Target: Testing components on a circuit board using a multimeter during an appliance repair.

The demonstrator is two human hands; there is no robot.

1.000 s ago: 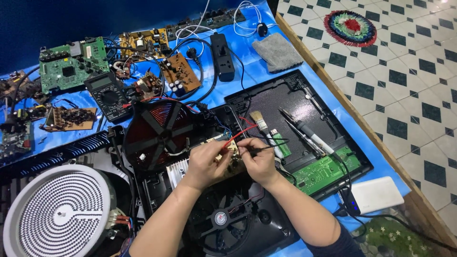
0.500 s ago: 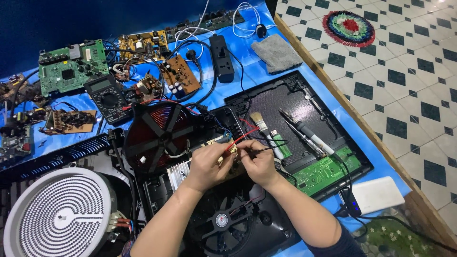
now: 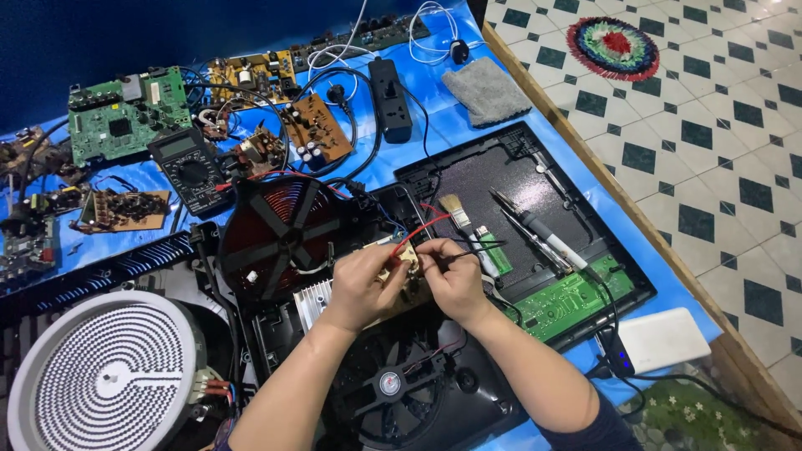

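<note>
- Bright blue sheet [image 3: 434, 125] covers the table.
- Red spiral coil disc [image 3: 280, 234] under black spokes.
- White round heating plate [image 3: 96, 376], dotted rings.
- Green circuit board [image 3: 125, 121] far left.
- Grey folded cloth [image 3: 489, 92].
- White-and-dark-green diamond-patterned tiled floor [image 3: 710, 150].
- Red probe lead [image 3: 418, 230] at the left hand [image 3: 363, 284].

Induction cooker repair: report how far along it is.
Done: the cooker is opened, its black glass top laid aside and the red coil lifted off. In hand: the left hand holds the red probe and the right hand the black probe on the board, multimeter nearby. Left: everything remains unassembled.
</note>
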